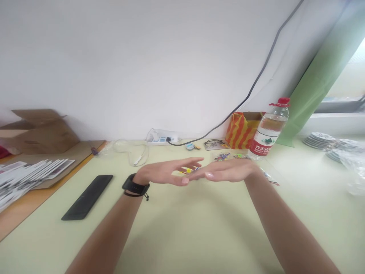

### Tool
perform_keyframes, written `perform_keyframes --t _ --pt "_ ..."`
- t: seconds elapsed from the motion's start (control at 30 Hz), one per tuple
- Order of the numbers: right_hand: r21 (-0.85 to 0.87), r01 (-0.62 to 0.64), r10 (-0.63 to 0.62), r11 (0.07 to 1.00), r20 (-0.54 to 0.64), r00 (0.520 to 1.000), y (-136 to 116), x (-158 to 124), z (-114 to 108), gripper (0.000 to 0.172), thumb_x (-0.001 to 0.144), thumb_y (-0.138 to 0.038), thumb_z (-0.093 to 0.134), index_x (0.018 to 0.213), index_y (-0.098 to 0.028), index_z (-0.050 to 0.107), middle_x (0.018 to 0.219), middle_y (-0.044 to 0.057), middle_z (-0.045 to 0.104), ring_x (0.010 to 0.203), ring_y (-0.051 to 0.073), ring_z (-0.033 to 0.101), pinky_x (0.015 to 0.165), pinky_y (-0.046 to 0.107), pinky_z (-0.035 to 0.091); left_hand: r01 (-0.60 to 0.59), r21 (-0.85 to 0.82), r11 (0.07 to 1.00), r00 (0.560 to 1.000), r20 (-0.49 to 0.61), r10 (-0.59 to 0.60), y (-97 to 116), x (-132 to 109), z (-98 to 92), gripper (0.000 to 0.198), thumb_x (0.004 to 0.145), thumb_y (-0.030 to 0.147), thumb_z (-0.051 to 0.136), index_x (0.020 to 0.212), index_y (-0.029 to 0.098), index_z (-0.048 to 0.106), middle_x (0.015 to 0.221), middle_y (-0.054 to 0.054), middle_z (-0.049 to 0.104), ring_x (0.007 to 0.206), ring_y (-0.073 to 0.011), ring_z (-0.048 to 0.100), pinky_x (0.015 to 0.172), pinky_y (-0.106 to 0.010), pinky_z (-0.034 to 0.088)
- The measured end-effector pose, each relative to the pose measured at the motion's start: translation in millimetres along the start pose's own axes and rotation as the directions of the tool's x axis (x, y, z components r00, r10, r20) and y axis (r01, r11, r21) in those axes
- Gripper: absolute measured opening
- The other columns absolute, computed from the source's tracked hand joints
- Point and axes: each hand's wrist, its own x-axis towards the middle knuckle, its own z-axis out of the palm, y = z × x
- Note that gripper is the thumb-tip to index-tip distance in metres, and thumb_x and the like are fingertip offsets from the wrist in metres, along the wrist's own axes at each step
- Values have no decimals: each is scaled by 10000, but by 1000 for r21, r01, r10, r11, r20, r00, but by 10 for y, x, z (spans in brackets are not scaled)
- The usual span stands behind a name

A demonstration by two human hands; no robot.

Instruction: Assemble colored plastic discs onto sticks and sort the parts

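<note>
Both my hands are raised over the middle of the pale green table (182, 236). My left hand (168, 170), with a black watch (135, 185) on its wrist, stretches its fingers to the right and holds nothing. My right hand (228, 170) lies out flat, palm down, its fingertips close to the left fingers; whether they touch I cannot tell. Behind the hands lie small colourful pieces (222, 156) in clear plastic, and a few yellow and blue bits (188, 171) show between the fingers. The hands partly hide them.
A water bottle (269, 129) stands behind my right hand, beside a red-and-yellow bag (242, 131). A power strip (162, 137) sits by the wall, glasses (213, 144) nearby. Left are a black flat case (87, 198), stacked cards (42, 173) and a cardboard box (42, 131). Round discs (319, 140) are stacked right.
</note>
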Motion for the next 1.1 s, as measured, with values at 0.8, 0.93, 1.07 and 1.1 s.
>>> perform_keyframes --t 0.8,0.93,1.07,1.1 --pt "-190 -344 150 920 -639 755 1024 242 -207 191 960 -328 585 957 -191 718 1000 81 746 938 231 682 800 333 535 149 -184 971 965 -186 -184 -582 -92 -154 653 984 531 522 1587 348 351 1286 -78 598 1180 -246 548 1045 -402 410" --pt "-267 -361 134 893 -609 782 1234 469 -66 173 915 -206 609 1040 -194 729 1104 97 718 1017 233 660 840 322 518 134 -237 962 963 -198 -183 -647 -66 -141 665 991 533 518 1597 332 329 1273 -90 585 1171 -246 551 1035 -415 429" --pt "-339 -369 84 865 -627 774 1242 660 107 237 969 -201 542 1145 -206 701 1211 122 685 1223 269 570 1016 368 446 84 -286 955 965 -216 -149 -697 -49 -135 645 1003 531 499 1592 324 338 1258 -91 576 1105 -236 583 1016 -421 451" --pt "-351 -380 85 856 -628 773 1248 689 132 233 971 -197 535 1135 -195 701 1200 133 685 1240 282 554 1032 379 431 78 -283 956 963 -227 -145 -711 -48 -133 641 1006 529 495 1592 324 337 1259 -91 574 1089 -232 586 1011 -420 453"
